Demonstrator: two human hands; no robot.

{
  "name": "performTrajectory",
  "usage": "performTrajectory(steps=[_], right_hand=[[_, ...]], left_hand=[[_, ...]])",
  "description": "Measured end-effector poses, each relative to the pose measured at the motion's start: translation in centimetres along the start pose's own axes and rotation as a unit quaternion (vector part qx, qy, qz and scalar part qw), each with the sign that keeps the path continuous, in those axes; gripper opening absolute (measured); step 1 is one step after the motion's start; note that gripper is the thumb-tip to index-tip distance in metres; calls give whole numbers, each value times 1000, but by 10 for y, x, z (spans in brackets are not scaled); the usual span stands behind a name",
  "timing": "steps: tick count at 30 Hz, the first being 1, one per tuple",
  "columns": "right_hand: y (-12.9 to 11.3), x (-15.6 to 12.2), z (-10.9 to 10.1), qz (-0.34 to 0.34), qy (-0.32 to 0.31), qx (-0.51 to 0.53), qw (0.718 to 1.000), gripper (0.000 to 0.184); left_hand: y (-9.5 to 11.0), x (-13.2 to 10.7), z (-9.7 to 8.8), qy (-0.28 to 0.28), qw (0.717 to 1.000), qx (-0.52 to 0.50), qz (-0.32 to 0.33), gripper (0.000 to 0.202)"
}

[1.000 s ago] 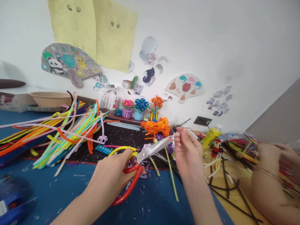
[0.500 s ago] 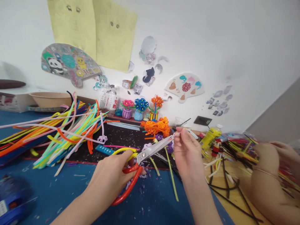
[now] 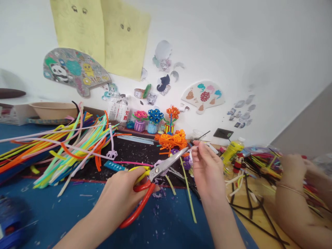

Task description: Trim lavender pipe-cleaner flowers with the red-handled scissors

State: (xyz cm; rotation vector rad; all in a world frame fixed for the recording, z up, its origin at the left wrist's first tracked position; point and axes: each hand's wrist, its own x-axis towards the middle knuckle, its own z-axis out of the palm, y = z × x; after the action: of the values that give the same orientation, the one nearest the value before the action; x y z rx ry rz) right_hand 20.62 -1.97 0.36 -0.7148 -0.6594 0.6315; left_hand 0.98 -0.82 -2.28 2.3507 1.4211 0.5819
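My left hand point(image 3: 120, 195) is shut around red-handled scissors point(image 3: 158, 169), with the steel blades pointing up and to the right. Yellow pipe cleaner point(image 3: 138, 174) runs under my fingers by the handle loops. My right hand point(image 3: 207, 173) pinches a thin white piece point(image 3: 193, 148) between finger and thumb, right beside the blade tips. Behind the blades lies a tangle of orange pipe cleaner point(image 3: 172, 141). Fingers partly hide whatever else the white piece joins.
A co-worker's hands point(image 3: 293, 173) work among black and coloured stems on the wooden table at right. A large heap of pipe cleaners point(image 3: 70, 152) covers the left, beside a black mat point(image 3: 132, 154) strewn with fluff. Potted pipe-cleaner flowers point(image 3: 155, 119) stand against the wall.
The scissors have tilted, their tips shifting slightly left, and the blades look narrower. The co-worker's hands have moved lower. The whole view has shifted slightly left.
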Motion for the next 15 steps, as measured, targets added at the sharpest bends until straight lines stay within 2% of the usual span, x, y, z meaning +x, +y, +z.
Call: performTrajectory(steps=[6, 10, 15], right_hand=[[-1, 0, 1, 20, 7, 15, 1000, 12], [-1, 0, 1, 10, 5, 11, 1000, 11], [-1, -1, 1, -10, 2, 11, 1000, 10]], left_hand=[[5, 0, -7, 0, 999, -37, -36, 23], [6, 0, -9, 0, 1000, -3, -29, 24], [3, 1, -2, -20, 1000, 10, -9, 28]])
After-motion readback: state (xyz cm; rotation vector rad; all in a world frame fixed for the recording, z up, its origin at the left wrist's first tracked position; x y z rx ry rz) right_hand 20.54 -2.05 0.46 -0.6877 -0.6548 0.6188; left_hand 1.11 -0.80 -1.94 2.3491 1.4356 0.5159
